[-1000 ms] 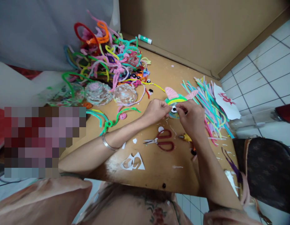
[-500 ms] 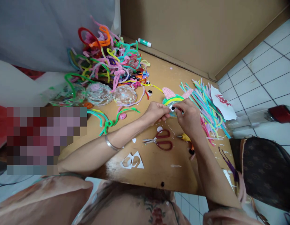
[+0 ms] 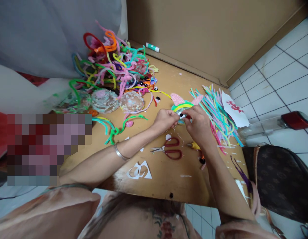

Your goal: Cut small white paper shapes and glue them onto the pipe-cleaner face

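Eared craft face (image 3: 185, 102), green- and yellow-banded with 2 pink ears (image 3: 177, 99), apparently resting on the surface (image 3: 156, 186) just beyond the left hand (image 3: 165, 119) and right hand (image 3: 199, 122), partly hidden by fingers. Possible faults, largest source first: dragging of the face toward the fuzzy-strip pile (image 3: 111, 63), from a tug on the yellow strand (image 3: 165, 92) reaching almost to 1 ear; nudging of the yellow-nosed tool (image 3: 193, 145), probably a glue gun, from a dipped right forearm (image 3: 219, 169), heat impossible to tell; nicking of a finger on the red-handled scissors (image 3: 168, 148), from careless reaching near bare blades. Grip of both hands: fingertips pinched on the white disc (image 3: 180, 114), directly before the face; bonding to the face not discernible. Likely fault there: skewing or creasing, from uneven pull between the 2 pinches. Smallest concern: smearing or loss of the black patch (image 3: 181, 115), from a rubbing fingertip. Containers, likewise descending: dark patterned handbag (image 3: 278, 179), beside the surface, contents hidden; 3 transparent rounded pieces (image 3: 132, 101), possibly bowls or covers, whitish streaks in or on the rightmost 2; glue stick tube (image 3: 152, 47), near the back board (image 3: 178, 36), contents hidden.
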`<state>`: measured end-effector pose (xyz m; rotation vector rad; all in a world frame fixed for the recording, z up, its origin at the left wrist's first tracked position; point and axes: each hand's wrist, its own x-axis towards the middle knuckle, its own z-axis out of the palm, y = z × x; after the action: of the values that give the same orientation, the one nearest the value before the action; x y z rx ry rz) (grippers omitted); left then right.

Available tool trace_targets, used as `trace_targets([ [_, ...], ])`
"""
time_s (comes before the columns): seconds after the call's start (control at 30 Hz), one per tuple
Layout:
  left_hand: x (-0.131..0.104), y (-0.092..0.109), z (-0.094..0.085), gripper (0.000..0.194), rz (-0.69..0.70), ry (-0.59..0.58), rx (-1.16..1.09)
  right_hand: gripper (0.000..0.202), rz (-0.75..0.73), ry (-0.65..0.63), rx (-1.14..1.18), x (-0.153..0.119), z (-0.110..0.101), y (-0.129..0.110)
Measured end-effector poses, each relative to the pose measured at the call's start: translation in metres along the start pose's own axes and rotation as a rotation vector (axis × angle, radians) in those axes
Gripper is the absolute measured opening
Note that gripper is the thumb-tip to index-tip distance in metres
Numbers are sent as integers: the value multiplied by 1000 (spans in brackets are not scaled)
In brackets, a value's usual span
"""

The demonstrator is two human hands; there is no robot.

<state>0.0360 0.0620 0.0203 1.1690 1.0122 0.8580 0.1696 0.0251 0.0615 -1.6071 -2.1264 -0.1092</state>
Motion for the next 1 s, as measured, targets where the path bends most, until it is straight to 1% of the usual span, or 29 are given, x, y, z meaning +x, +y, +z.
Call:
trace_targets([
  [0.17,-4,1,-1,14,45,0,87,21,-9,-11,4,-1,-1,0],
  [0.3,-5,1,-1,9,69,16,30,20,-7,-1,18,-2,-2,1],
  [0.43,-7,1,-1,10,95,22,-1,19,0,6,58,-4,-3,0],
  [0.5,-8,3,-3,9,127,38,17,20,13,21,71,-5,-4,-2],
  [0.57,-10,5,-5,9,179,47,36,21,31,64,86,-6,-7,-5],
  [0.63,-13,8,-7,9,235,22,50,21,56,105,124,-7,-12,-10],
  [0.7,-19,12,-8,8,267,-23,64,19,88,111,194,-8,-17,-15],
  [0.83,-35,19,-10,7,241,-66,48,16,187,83,322,-14,-24,-25],
  [0.93,-47,19,-11,9,183,-101,-73,17,288,111,407,-22,-21,-34],
  [1.0,-53,17,-12,12,155,-104,-149,18,324,139,451,-27,-17,-41],
])
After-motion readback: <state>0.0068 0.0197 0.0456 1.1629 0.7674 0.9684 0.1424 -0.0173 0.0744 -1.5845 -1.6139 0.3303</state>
